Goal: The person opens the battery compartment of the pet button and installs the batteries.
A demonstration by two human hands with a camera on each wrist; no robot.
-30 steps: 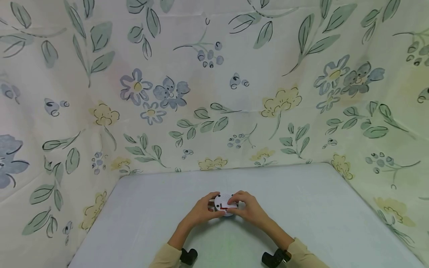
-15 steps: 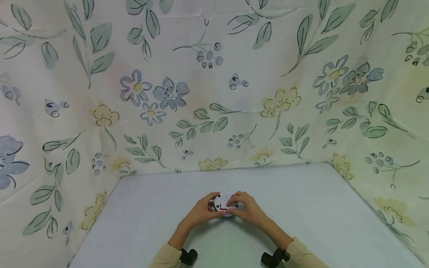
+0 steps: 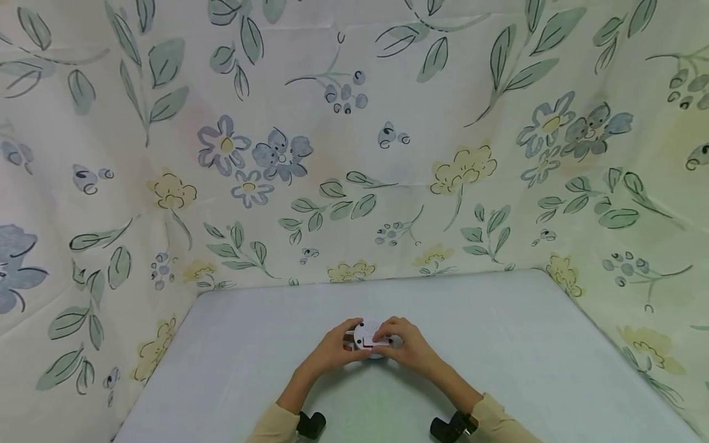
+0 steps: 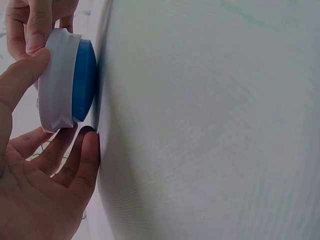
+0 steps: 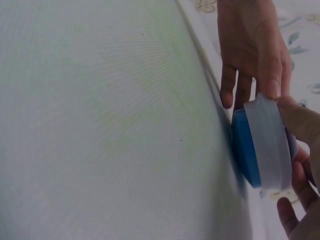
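A round white device (image 3: 365,331) with small holes and dark feet on its upturned face lies in the middle of the table. A rectangular cover (image 3: 380,343) sits in that face, a thin dark red gap along two sides. From the wrist views, the device has a white side wall (image 4: 57,85) and a blue part (image 5: 245,147) beneath, towards the table. My left hand (image 3: 334,346) grips the device's left rim between thumb and fingers. My right hand (image 3: 412,347) holds the right side, a fingertip on the cover; its thumb is at the near rim.
A white cloth (image 3: 487,326) covers the table. Floral fabric (image 3: 354,147) hangs behind it and along both sides. Black wrist cameras (image 3: 311,424) are strapped on both forearms, close above the tabletop.
The red opening beside the cover has narrowed to a thin line as the cover moved into the device's face. Both hands keep nearly the same place and hold.
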